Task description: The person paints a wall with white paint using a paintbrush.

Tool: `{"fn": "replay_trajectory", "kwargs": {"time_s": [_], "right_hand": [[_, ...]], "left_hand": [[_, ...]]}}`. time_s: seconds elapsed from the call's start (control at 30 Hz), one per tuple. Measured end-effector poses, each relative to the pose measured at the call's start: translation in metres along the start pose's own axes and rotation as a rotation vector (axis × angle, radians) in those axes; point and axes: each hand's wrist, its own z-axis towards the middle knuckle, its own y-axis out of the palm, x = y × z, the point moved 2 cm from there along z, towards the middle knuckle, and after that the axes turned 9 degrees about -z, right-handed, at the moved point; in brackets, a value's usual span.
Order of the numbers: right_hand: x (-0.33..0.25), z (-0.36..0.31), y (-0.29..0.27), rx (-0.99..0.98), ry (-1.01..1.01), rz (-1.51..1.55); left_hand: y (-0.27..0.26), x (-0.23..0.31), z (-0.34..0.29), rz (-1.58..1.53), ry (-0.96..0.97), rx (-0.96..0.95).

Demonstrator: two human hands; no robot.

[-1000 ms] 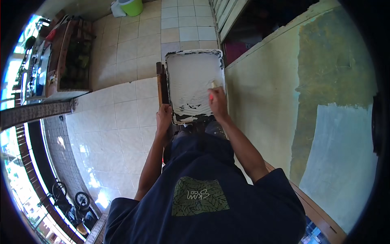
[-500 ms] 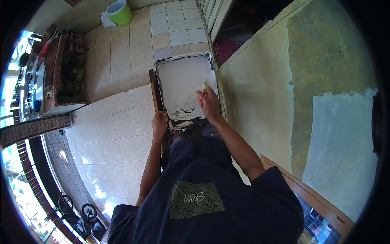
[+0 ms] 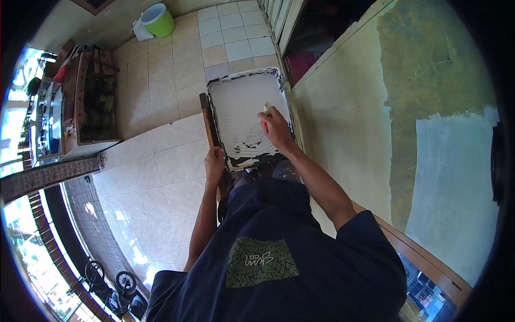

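A paint tray [image 3: 245, 110] of white paint lies in front of me, its rim dark and smeared, with ridges at its near end. My right hand [image 3: 277, 129] is closed round what looks like a paintbrush [image 3: 266, 108]; a pale end sticks out past the fingers and a bit of red shows at the grip. This hand is over the right half of the tray. At the tray's near left corner my left hand [image 3: 214, 160] rests with curled fingers by a brown wooden bar [image 3: 209, 126]. Whether it grips the bar or the rim, I cannot tell.
On the right stands a wall [image 3: 343, 129] with peeling, greenish patches and a white-painted area [image 3: 453, 177]. A green bucket [image 3: 159, 21] is on the tiled floor [image 3: 155, 177] at the far left. Nearer left is a wooden cabinet [image 3: 80, 96]; a bicycle [image 3: 118, 287] shows at lower left.
My right hand has shifted slightly up and away over the tray with the paintbrush. My left hand stays by the tray's corner. The whole view has turned a little.
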Motion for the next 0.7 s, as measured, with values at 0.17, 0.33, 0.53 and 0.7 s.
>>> {"fn": "replay_trajectory", "kwargs": {"time_s": [0.17, 0.33, 0.53, 0.7], "right_hand": [[-0.013, -0.022, -0.014, -0.014, 0.064, -0.172], [-0.027, -0.023, 0.009, -0.030, 0.060, 0.037], [0.007, 0.002, -0.007, 0.007, 0.267, 0.026], [-0.024, -0.009, 0.027, -0.026, 0.045, 0.003]], "left_hand": [[0.000, -0.001, 0.001, -0.013, -0.011, 0.003], [-0.002, -0.012, 0.005, 0.024, -0.013, -0.002], [0.004, -0.018, 0.006, -0.084, -0.011, 0.018], [0.006, -0.011, 0.006, -0.054, 0.035, 0.025]]}}
